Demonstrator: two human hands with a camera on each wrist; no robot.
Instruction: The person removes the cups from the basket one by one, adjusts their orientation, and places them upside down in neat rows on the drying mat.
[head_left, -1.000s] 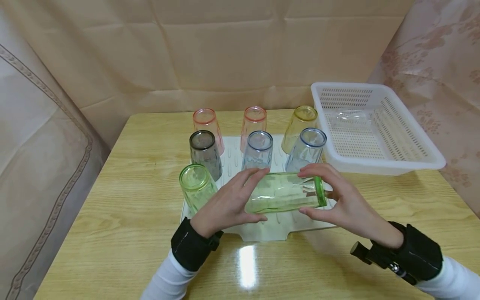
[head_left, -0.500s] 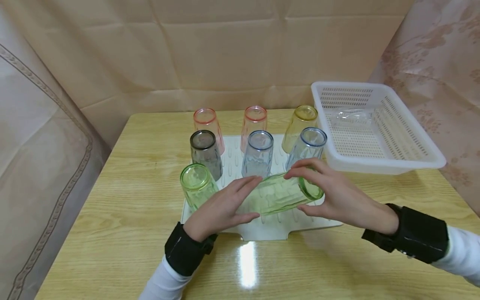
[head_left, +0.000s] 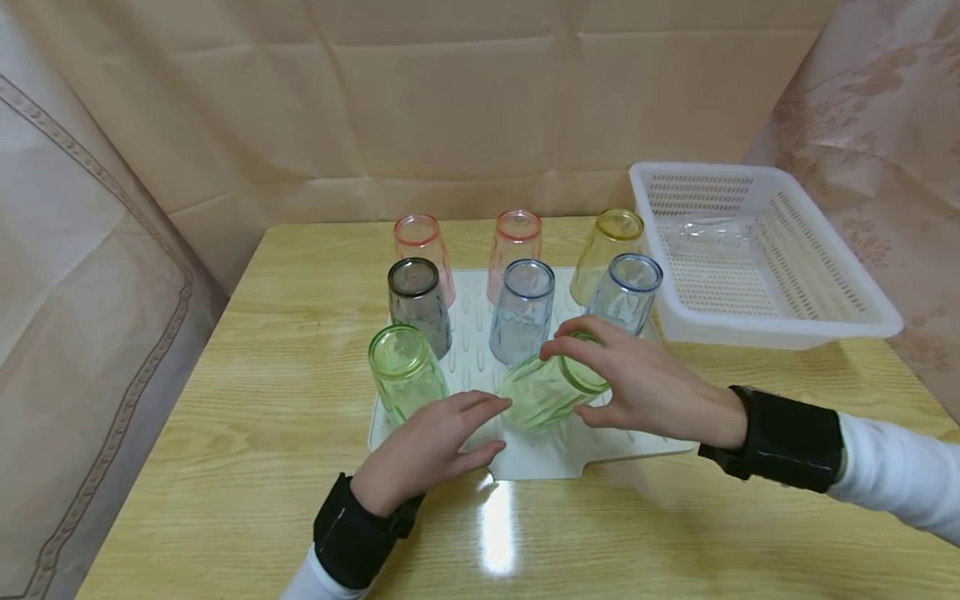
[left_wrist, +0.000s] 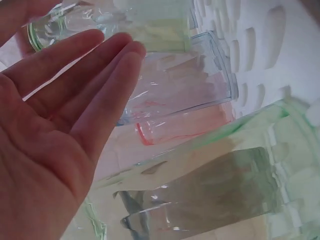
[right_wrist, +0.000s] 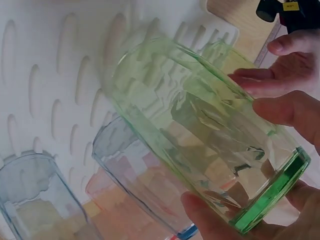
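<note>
My right hand [head_left: 572, 382] grips a green glass [head_left: 542, 392] by its thick base and holds it tilted, mouth down and to the left, over the front of the white ribbed mat [head_left: 540, 462]. In the right wrist view my fingers [right_wrist: 289, 108] and thumb curl round the base of the green glass [right_wrist: 195, 125]. My left hand [head_left: 495, 427] lies flat beside the glass's mouth with straight fingers, and I cannot tell whether they touch it. The left wrist view shows that open palm [left_wrist: 55, 130] below the glass [left_wrist: 150, 27].
Several glasses stand upside down on the mat: green [head_left: 405, 372], grey [head_left: 417, 302], two blue [head_left: 522, 310] [head_left: 627, 292], two pink [head_left: 423, 243] [head_left: 513, 240] and yellow [head_left: 606, 246]. A white slotted basket [head_left: 840, 300] at the right holds a clear glass [head_left: 705, 235] on its side.
The green glass has swung from lying level to tilted with its base up, and has moved left. My left hand has slid back off its side toward me.
</note>
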